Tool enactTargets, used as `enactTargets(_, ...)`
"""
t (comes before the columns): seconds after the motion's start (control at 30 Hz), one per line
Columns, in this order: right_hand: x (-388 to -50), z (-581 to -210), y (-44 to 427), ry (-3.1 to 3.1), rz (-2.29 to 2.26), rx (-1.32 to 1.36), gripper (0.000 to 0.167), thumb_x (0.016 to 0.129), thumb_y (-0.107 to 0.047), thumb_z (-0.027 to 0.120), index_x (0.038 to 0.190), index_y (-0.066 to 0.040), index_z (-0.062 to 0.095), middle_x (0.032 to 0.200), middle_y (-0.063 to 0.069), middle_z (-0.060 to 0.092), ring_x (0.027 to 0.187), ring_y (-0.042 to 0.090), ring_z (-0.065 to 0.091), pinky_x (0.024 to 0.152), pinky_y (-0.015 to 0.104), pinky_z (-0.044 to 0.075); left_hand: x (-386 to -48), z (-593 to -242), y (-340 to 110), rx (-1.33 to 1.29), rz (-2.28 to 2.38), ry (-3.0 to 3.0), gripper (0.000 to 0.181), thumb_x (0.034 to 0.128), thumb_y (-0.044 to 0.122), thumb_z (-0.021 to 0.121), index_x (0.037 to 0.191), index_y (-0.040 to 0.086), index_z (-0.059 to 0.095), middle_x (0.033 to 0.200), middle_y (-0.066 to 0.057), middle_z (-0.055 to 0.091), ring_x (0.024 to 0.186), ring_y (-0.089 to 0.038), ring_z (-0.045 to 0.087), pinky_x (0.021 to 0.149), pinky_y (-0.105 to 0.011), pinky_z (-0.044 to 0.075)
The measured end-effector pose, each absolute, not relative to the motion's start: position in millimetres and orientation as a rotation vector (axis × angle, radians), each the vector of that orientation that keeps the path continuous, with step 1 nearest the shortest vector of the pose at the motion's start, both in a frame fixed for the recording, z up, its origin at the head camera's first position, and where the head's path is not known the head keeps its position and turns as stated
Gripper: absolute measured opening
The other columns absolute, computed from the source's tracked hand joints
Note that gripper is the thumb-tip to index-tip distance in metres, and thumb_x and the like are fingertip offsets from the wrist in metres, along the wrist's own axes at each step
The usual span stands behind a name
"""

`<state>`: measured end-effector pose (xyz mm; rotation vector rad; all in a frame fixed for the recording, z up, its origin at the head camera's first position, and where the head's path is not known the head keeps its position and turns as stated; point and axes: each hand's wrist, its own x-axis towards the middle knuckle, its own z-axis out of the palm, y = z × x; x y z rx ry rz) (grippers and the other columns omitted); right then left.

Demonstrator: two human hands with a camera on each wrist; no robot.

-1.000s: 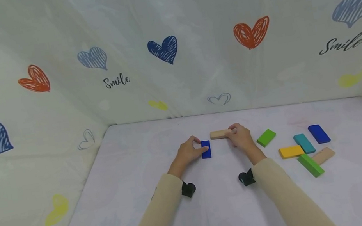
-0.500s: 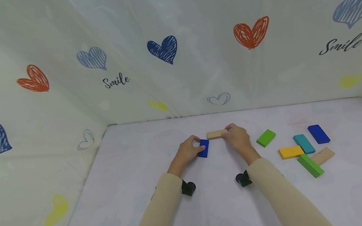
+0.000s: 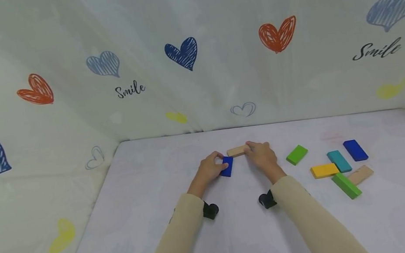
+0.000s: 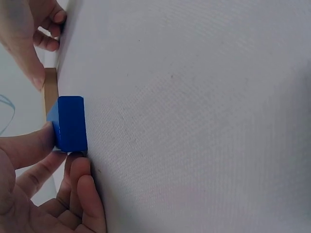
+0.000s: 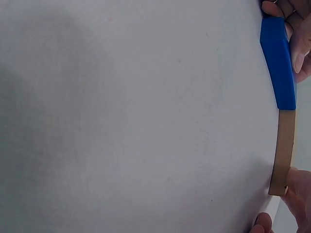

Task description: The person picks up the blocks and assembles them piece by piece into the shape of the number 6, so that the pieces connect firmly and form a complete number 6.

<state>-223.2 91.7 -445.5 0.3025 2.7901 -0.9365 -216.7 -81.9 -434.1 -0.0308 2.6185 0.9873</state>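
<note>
From your head, your left hand (image 3: 210, 169) pinches a blue block (image 3: 227, 168), your right hand (image 3: 261, 155) a wooden block (image 3: 235, 151) just beside it on the counter (image 3: 245, 243). From your left wrist, the blue block looks smooth, the counter bumpy. From your right, the wooden block looks long and thin.

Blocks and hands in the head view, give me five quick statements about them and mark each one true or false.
1. The left hand holds a blue block. True.
2. The right hand holds a green block. False: it holds a plain wooden block.
3. The yellow block lies left of the loose blue block. True.
4. The loose blue block stands on end. False: it lies flat.
5. The loose block nearest the right hand is orange. False: it is a green block.
</note>
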Motion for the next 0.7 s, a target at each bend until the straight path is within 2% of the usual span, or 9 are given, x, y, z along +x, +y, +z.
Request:
enactTargets(0.13, -223.8, -445.1, 90.4, 2.776, -0.919, 0.329, 0.046, 0.098, -0.039, 0.038, 0.140, -0.021, 0.042, 0.122, 0.028, 0.043, 0.083, 0.030, 0.048, 0.064, 0.037, 0.041, -216.8, -433.0, -82.2, -0.034, 0.974, 2.611, 0.034, 0.0904, 0.027, 0.061, 0.121, 0.015, 0.054, 0.112, -0.011, 0.059, 0.085, -0.020, 0.055, 0.079, -0.035, 0.044)
enactTargets(0.3, -225.5, -444.3, 89.3, 2.759, -0.938, 0.341, 0.045, 0.099, -0.040, 0.036, 0.140, -0.023, 0.041, 0.122, 0.028, 0.042, 0.082, 0.031, 0.050, 0.066, 0.038, 0.042, -217.2, -430.7, -83.2, -0.046, 0.972, 2.599, 0.034, 0.0908, 0.027, 0.060, 0.122, 0.015, 0.053, 0.095, -0.009, 0.058, 0.063, -0.014, 0.051, 0.063, -0.026, 0.039)
enactTargets(0.47, -228.4, -444.3, 90.2, 2.750, -0.945, 0.330, 0.046, 0.099, -0.038, 0.035, 0.142, -0.022, 0.038, 0.123, 0.028, 0.041, 0.087, 0.034, 0.051, 0.071, 0.041, 0.043, -219.0, -431.3, -83.1, -0.060, 0.987, 2.595, 0.034, 0.0915, 0.026, 0.059, 0.123, 0.015, 0.053, 0.088, -0.008, 0.057, 0.056, -0.012, 0.047, 0.057, -0.023, 0.037)
enactTargets(0.7, -231.8, -444.0, 93.4, 2.749, -0.933, 0.322, 0.046, 0.100, -0.036, 0.034, 0.143, -0.018, 0.037, 0.121, 0.027, 0.044, 0.086, 0.032, 0.051, 0.073, 0.041, 0.043, -222.9, -431.7, -79.4, -0.137, 1.000, 2.577, 0.034, 0.0916, 0.026, 0.059, 0.124, 0.016, 0.052, 0.095, -0.010, 0.058, 0.054, -0.012, 0.047, 0.055, -0.023, 0.038)
